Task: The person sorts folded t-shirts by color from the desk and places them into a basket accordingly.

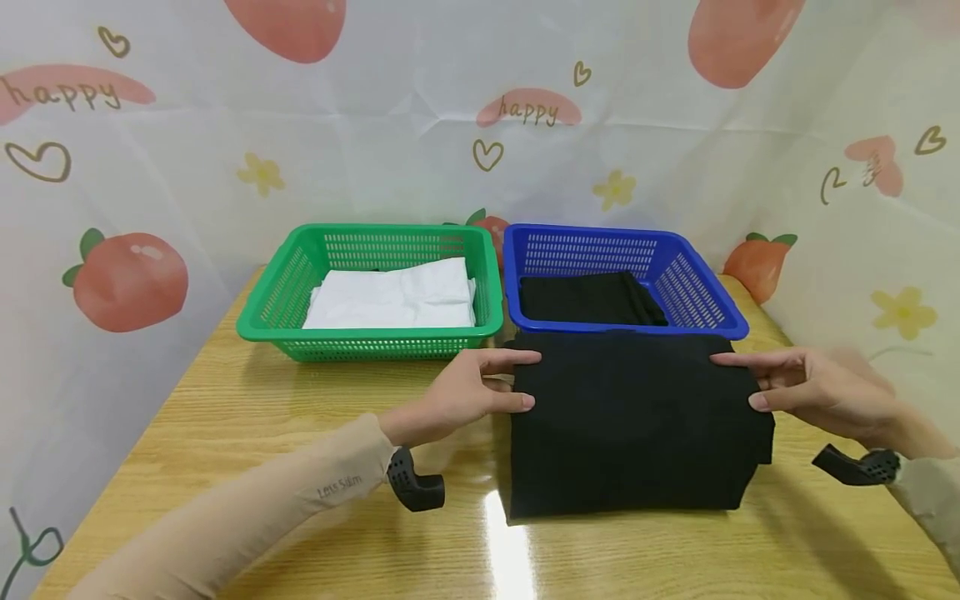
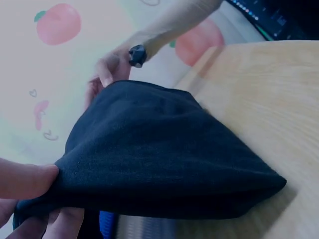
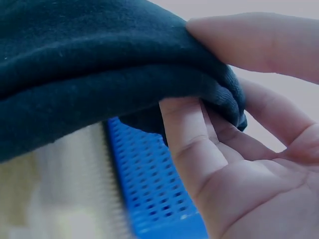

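A folded black cloth point(image 1: 630, 425) hangs between both hands over the front of the blue basket point(image 1: 693, 292). At its left edge my left hand point(image 1: 468, 392) pinches it, thumb in front. My right hand point(image 1: 817, 387) grips the right edge the same way. Seen from the left wrist, the cloth point(image 2: 164, 154) sags in a soft fold toward the table, its far end held by the other hand. In the right wrist view, fingers point(image 3: 184, 139) reach under the layered edge while the thumb lies on top. Another folded black cloth point(image 1: 585, 300) lies inside the blue basket.
To the left of the blue basket stands a green basket point(image 1: 375, 343) holding folded white cloth point(image 1: 397, 296). Both sit at the back of a wooden table point(image 1: 315, 467), against a printed fabric backdrop point(image 1: 420, 142). A dark screen point(image 2: 274, 17) shows beyond the table edge.
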### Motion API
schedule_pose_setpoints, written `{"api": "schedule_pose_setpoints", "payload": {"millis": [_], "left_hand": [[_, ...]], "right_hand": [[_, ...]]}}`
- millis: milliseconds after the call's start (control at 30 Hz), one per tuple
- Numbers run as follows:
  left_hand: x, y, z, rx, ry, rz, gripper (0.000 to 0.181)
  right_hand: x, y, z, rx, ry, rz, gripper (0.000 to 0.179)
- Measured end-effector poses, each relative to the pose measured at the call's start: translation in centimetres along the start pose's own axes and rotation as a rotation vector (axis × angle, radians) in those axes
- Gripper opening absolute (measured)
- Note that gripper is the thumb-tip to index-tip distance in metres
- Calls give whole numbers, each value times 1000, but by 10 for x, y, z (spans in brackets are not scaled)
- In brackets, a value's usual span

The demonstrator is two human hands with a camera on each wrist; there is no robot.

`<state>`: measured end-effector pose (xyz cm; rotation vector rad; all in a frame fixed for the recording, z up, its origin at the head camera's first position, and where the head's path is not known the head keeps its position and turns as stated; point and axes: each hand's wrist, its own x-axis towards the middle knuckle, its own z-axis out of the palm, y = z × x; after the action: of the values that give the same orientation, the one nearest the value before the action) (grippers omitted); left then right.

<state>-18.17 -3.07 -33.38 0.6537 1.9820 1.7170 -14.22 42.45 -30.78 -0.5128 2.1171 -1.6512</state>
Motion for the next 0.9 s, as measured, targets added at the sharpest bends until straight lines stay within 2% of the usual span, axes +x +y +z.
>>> {"api": "schedule_pose_setpoints", "payload": {"millis": [100, 300, 533, 733, 800, 900], "left_hand": [[1, 7, -5, 6, -11, 29, 54], [12, 21, -14, 60, 1, 74, 54], [36, 36, -26, -65, 42, 126, 54], [63, 44, -37, -132, 78, 156, 55], [72, 46, -41, -158, 88, 153, 56], [86, 48, -46, -187, 100, 137, 57]], "right_hand": [[2, -10, -5, -30, -1, -42, 57], [9, -27, -15, 0, -17, -144, 59], [24, -42, -32, 105, -41, -230, 60], [41, -54, -47, 100, 22, -215, 60], [48, -58, -52, 113, 50, -202, 60], [58, -63, -60, 158, 50, -199, 61]]}}
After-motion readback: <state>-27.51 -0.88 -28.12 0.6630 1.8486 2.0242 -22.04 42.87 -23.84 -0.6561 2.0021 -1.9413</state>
